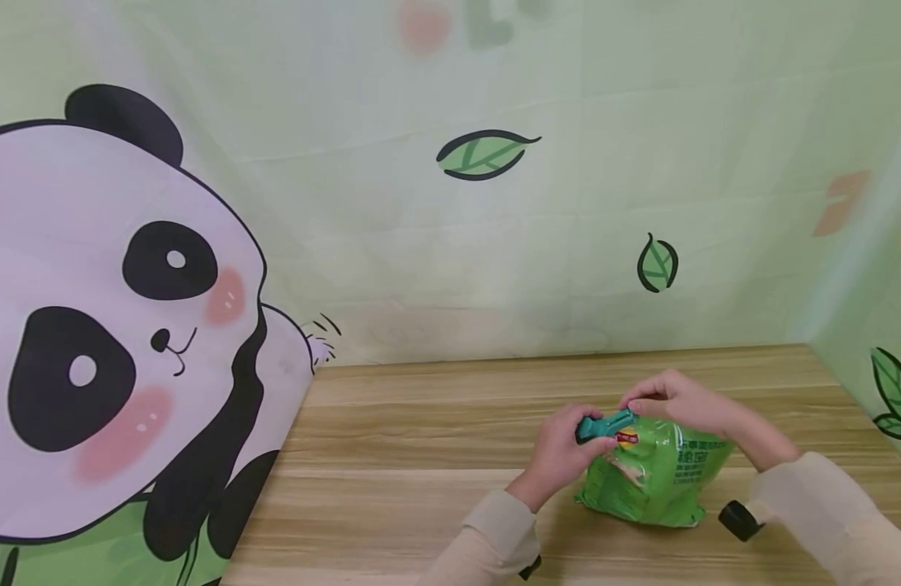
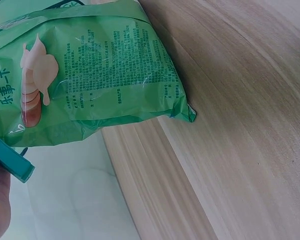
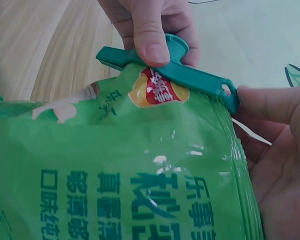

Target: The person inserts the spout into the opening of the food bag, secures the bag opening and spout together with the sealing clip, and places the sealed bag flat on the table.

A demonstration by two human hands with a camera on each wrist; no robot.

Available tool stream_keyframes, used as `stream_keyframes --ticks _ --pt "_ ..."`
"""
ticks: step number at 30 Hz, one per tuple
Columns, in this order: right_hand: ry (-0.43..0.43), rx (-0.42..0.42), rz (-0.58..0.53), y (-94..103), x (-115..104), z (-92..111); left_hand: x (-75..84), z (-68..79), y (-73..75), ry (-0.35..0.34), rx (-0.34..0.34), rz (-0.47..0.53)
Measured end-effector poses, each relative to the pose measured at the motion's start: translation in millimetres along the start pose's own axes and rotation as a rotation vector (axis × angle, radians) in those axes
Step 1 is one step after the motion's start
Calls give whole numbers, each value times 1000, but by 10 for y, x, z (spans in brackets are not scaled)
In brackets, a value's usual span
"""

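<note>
Nearest, two pale sleeves (image 1: 809,505) come in from the lower edge, a black piece (image 1: 741,521) at the right cuff. Green bag (image 1: 662,480) sits on the wood surface (image 1: 421,456), right of centre, in front of the person. Bag is puffed out and opaque; contents can't be seen. Its near face carries large dark print plus a red-and-yellow logo (image 3: 160,92) high up by the clip; the side seen from the left wrist has dense small text and a sliced-potato picture (image 2: 37,82).

Teal clip (image 1: 607,425) lies along the bag's top edge, slotted end toward the right hand. Whether it's locked can't be told.

Left hand (image 1: 563,448) holds the clip: thumb pressed on the front, fingers behind, narrow grip, no wide gap. Right hand (image 1: 680,403) is over the bag's top corner, fingers bent, thumb and finger closed narrowly at the clip's slotted end and touching it; its other fingers sit behind the bag's crimped edge. The hands are near each other, one at either part of the clip.

Farther back, the surface meets a pale green backdrop (image 1: 384,228). Large panda (image 1: 150,342) printed on the left, outlined leaf (image 1: 487,155) up the middle, smaller leaf print (image 1: 658,264) lower and to the right.
</note>
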State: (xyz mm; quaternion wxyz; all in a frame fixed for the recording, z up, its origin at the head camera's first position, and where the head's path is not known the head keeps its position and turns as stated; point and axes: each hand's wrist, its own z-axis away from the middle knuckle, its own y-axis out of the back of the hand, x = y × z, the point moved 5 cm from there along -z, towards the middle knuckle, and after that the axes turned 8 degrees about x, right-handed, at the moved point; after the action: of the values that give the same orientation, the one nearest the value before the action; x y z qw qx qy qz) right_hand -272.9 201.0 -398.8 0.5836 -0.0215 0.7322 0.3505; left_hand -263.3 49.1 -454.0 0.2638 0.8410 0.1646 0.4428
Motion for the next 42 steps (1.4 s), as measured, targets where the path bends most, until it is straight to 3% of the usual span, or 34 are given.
stream_keyframes --ticks 15,29,42 --pt "-59 72 28 -6 11 -28 33 -1 14 -17 18 -26" --pt "-81 61 10 -12 38 -36 33 -6 -1 -73 6 -71" --pt "-144 105 21 -14 30 -53 36 7 7 -65 16 -37"
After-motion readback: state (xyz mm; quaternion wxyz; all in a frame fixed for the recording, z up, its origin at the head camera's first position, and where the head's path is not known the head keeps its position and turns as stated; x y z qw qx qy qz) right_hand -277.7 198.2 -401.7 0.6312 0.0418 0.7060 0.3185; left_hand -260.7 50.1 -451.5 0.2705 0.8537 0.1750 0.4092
